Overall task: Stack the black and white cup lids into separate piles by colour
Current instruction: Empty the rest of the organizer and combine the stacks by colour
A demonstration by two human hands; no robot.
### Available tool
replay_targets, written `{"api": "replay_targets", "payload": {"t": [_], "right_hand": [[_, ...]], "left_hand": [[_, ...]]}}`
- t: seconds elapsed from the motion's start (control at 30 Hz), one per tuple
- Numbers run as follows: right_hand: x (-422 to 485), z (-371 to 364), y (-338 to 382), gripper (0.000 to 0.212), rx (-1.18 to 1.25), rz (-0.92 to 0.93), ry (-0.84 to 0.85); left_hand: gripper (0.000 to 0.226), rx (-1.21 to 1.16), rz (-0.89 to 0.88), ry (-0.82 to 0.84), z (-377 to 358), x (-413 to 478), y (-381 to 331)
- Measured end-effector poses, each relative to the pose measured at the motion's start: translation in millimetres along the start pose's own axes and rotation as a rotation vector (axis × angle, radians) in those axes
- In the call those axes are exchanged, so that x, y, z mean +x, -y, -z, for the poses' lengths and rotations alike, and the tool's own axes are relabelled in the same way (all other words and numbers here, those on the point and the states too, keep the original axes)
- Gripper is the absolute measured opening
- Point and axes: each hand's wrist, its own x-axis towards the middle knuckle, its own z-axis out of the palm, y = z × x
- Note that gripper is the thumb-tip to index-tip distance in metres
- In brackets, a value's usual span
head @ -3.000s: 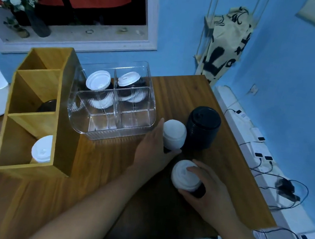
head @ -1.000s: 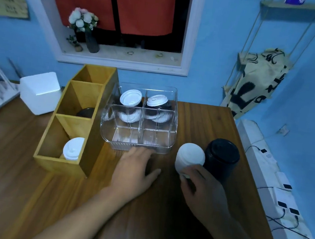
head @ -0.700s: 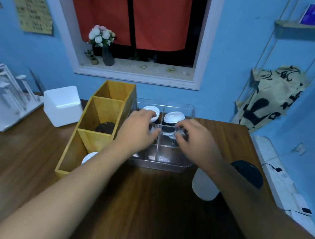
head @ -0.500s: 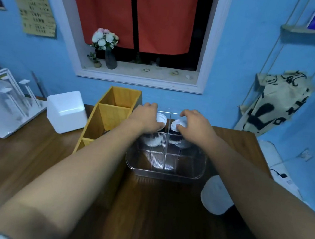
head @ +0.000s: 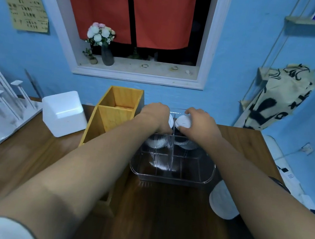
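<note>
**Both hands down on white lids, far cells of the clear organiser**

Both forearms stretched straight ahead over the table (head: 160, 227), roughly parallel, wrists dipped into the clear organiser (head: 171, 178).

Left hand (head: 156, 117): knuckles up, fingers curled down over the left white lid (head: 170, 121) in the far-left cell. Only a sliver of the lid's rim shows past the hand.

Right hand (head: 201, 125): clawed round the right white lid (head: 183, 121) in the far-right cell, fingers on the far edge, thumb on the near edge. The lid's top shows plainly.

The two hands sit just beside each other, with the centre divider between them.

White stack (head: 221, 205) on the table near the organiser's right corner, partly under the right forearm. Black stack (head: 279, 184) just beyond it, mostly hidden.

Wooden rack (head: 113, 118) stands against the organiser's left side.
</note>
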Motion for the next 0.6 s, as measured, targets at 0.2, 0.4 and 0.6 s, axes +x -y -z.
{"api": "replay_targets", "payload": {"t": [0.2, 0.4, 0.6], "right_hand": [[-99.4, 22.3, 10.0, 0.054, 0.308, 0.055, -0.281], [-247.8, -19.0, 9.1, 0.063, 0.397, 0.031, -0.137], [-304.7, -71.8, -13.2, 0.067, 0.162, 0.029, 0.041]], "left_hand": [[0.066, -0.28, 0.004, -0.269, 17.5, -55.2, 8.4], [0.05, -0.646, -0.114, -0.397, -17.2, -196.6, -3.3], [0.07, -0.799, -0.098, -0.059, -115.0, -272.0, -26.0]]}}
